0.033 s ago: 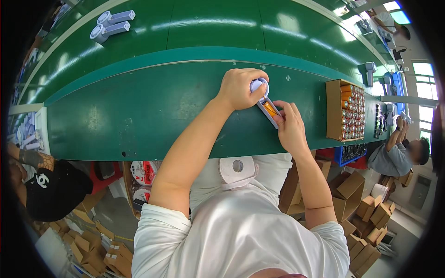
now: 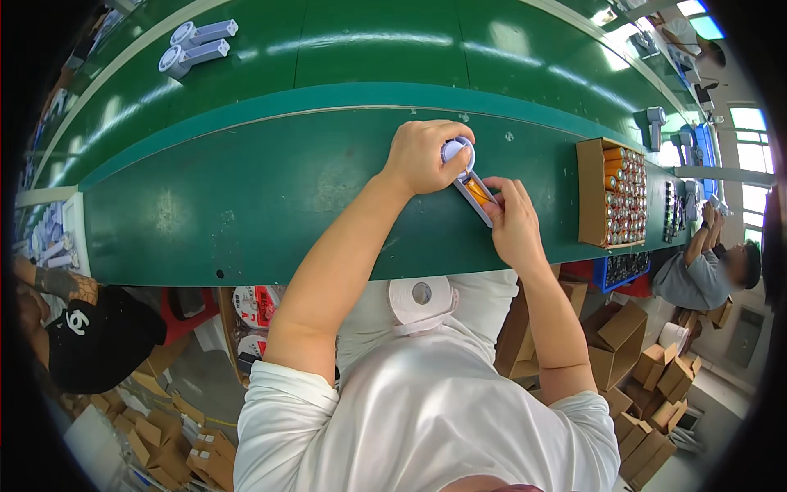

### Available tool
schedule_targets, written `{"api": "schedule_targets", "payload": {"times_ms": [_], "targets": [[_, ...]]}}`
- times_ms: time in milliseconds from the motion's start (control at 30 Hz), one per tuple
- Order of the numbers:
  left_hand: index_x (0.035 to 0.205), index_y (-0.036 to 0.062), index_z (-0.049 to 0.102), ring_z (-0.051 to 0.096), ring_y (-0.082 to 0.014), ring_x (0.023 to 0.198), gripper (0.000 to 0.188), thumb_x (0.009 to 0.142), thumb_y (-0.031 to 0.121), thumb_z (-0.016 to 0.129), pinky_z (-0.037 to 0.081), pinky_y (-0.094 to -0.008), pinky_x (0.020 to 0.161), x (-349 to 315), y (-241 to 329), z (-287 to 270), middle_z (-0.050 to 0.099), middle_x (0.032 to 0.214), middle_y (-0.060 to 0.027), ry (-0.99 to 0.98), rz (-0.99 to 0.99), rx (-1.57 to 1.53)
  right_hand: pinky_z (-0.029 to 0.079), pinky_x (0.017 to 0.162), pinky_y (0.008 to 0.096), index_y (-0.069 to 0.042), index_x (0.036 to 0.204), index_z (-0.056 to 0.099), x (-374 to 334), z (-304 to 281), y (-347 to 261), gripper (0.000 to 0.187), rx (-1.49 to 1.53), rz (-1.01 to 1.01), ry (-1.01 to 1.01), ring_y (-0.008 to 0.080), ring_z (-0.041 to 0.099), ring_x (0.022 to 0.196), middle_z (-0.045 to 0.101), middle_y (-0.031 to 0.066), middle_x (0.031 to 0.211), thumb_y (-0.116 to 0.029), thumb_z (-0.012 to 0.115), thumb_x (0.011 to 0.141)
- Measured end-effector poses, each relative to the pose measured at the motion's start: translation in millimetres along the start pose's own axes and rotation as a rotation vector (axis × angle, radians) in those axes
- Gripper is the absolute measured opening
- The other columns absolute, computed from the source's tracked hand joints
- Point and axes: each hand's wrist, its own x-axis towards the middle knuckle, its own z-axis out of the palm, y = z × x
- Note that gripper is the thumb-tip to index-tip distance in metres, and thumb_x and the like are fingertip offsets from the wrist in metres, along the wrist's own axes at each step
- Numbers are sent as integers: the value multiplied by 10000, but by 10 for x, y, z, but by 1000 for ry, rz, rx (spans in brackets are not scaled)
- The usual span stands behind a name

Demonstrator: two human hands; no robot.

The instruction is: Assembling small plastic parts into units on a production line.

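A pale lavender handheld fan, with a round head and a long straight handle, is held slantwise over the green workbench. My left hand is closed around the round head, its thumb lying across the front. Lower down, my right hand grips the end of the handle between thumb and fingers. An orange battery lies in the handle's open recess, next to my right fingertips. Part of the head is hidden by my left fingers.
To the right stands a cardboard box of upright orange batteries. Similar fans lie at the far left on the green surface. A white roll rests on my lap. One co-worker sits at the right, another at the left.
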Motion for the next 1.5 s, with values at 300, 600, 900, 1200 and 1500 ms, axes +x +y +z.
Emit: {"api": "schedule_targets", "payload": {"times_ms": [300, 600, 900, 1200, 1500], "targets": [[968, 48, 655, 669, -310, 786, 299, 790, 286, 689, 534, -381, 699, 115, -53, -166, 684, 887, -140, 329, -258, 165, 458, 650, 245, 10, 986, 659, 155, -196, 729, 154, 354, 40, 542, 96, 543, 718, 623, 30, 794, -122, 669, 907], [1225, 41, 508, 568, -343, 1056, 696, 669, 251, 869, 474, -415, 886, 288, -136, -108, 609, 1122, -157, 296, -190, 494, 432, 576, 359, -30, 792, 635, 116, -185, 764, 126, 35, -152, 493, 244, 535, 573, 583, 79, 661, -128, 676, 859], [1243, 29, 519, 537, -363, 1063, 560, 837, 382, 675, 457, -494, 838, 1348, -922, -953, 545, 1147, -179, 279, -326, 1084, 436, 582, 353, -25, 792, 639, 29, -131, 975, 136, 312, 97, 482, 231, 539, 593, 582, 94, 638, -136, 686, 854], [1149, 125, 615, 568, -406, 1064, 367, 855, 339, 666, 509, -485, 835, 866, -1235, -2121, 591, 1141, -228, 31, -724, 1330, 453, 572, 379, -35, 796, 642, 94, -219, 871, 129, 234, 125, 456, 280, 570, 579, 588, 100, 615, -146, 687, 844], [953, 103, 621, 600, -329, 851, 113, 876, 182, 649, 490, -448, 701, 296, -820, -1748, 583, 872, -104, 339, -299, 1118, 488, 596, 396, -47, 801, 653, 60, -222, 849, 141, 168, 159, 439, 297, 625, 626, 635, 116, 661, -177, 685, 844]]}}
